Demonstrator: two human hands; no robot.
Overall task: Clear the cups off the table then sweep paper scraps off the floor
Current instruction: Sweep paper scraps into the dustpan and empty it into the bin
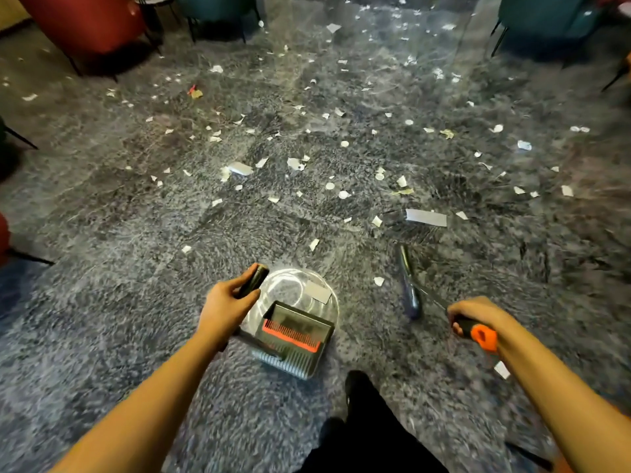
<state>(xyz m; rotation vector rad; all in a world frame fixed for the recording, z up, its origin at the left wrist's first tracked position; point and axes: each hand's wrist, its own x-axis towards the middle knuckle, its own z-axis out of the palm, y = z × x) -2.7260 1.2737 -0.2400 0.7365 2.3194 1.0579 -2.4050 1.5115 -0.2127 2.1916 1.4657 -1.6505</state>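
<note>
Carpet point(136, 302); left hand point(227, 302) round dustpan handle point(254, 280), right hand point(474, 315) round broom point(478, 333)

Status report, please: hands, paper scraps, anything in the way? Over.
Left hand grips dustpan handle, right hand grips broom handle. Paper scraps scattered across carpet. Chairs at edges only.

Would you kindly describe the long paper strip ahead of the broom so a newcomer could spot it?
Start at the right hand gripping the orange-handled broom. Just past the broom's far end, on the grey carpet, lies the paper strip. It is a long, flat rectangle, much larger than the small torn scraps around it.
</note>
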